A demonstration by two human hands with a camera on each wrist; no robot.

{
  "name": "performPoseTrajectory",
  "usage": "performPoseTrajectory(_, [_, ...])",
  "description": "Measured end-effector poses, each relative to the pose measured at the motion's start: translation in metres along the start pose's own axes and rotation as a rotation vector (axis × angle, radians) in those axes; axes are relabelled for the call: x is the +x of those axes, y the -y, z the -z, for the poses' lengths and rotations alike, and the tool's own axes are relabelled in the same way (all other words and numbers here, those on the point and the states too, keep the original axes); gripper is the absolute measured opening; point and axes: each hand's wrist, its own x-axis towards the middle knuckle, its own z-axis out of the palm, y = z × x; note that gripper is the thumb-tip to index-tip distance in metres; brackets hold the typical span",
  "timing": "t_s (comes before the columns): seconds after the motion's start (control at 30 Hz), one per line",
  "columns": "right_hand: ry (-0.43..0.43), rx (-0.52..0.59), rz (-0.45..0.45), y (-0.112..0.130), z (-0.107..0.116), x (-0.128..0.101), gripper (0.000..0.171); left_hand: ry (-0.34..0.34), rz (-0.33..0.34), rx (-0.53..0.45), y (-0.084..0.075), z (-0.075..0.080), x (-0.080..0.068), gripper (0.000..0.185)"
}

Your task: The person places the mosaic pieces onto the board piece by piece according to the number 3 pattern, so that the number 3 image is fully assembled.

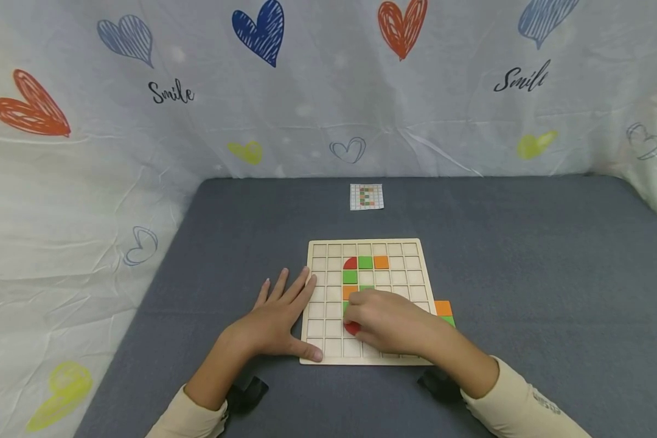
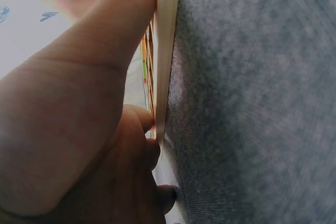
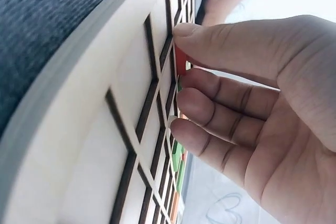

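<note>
A wooden grid board (image 1: 410, 264) lies on the grey mat. Coloured tiles sit in its cells: a red quarter-round (image 1: 350, 263), a green tile (image 1: 365, 262), an orange tile (image 1: 381, 262), and green and orange ones below them. My right hand (image 1: 383, 319) is over the board's lower middle and pinches a red piece (image 1: 352, 329) between thumb and fingers, down at a cell. The wrist view shows the red piece (image 3: 181, 61) at the tips of my right hand (image 3: 252, 108). My left hand (image 1: 279, 316) lies flat, fingers straight on the board's left edge (image 2: 167, 51), thumb at its near corner.
A small pattern card (image 1: 366, 196) lies at the far middle of the mat. An orange tile (image 1: 443, 308) and a green tile (image 1: 448, 320) sit off the board's right edge. A white cloth with hearts walls in the back and sides.
</note>
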Motion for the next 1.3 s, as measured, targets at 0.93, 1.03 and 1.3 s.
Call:
performPoseTrajectory(0.93, [0.073,0.126,-0.126,0.0012,-0.0036,0.0033,0.024,0.005,0.004,-0.009,-0.0004,-0.0014,0.0002,0.121])
performPoseTrajectory(1.03, [0.062,0.116,-0.132,0.0022,-0.0049,0.0037,0.024,-0.001,0.002,-0.008,-0.0002,-0.0019,0.0002,0.121])
performPoseTrajectory(1.3, [0.123,0.229,-0.223,0.0000,-0.0040,0.0071,0.023,0.005,0.001,-0.012,-0.0004,-0.0009,-0.0007,0.120])
